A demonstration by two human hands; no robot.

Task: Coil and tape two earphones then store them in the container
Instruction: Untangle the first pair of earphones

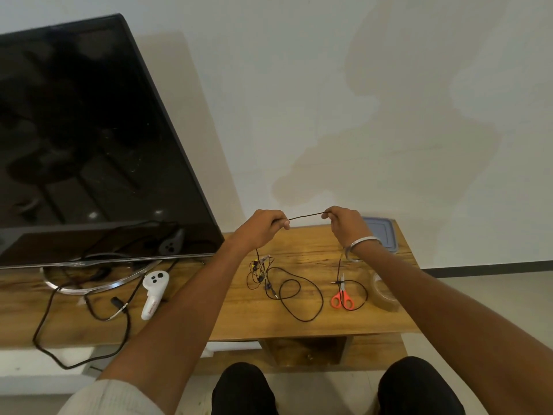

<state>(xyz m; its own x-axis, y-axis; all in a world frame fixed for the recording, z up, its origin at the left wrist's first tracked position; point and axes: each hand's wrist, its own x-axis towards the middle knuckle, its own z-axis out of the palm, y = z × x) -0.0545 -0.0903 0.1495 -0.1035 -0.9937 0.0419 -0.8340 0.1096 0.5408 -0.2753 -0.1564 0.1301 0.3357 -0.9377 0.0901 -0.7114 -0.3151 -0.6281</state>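
Above the wooden table (299, 327), both hands are raised and stretch a black earphone cable (305, 217) taut between them. Left hand (263, 227) pinches one end with curled fingers; right hand (344, 224) pinches the other, a metal bangle (363, 242) on its wrist. From each hand the cable drops to the tabletop. Below the left hand lies a loose tangle of earphone wire (287, 290), with loops spreading right. Red-handled scissors (342, 296) lie near the right strand. A roll of clear tape (386, 295) sits just right of the scissors. A lidded container (384, 232) sits at the far right corner, behind the right wrist. Left: TV (89, 139), white controller (153, 293).
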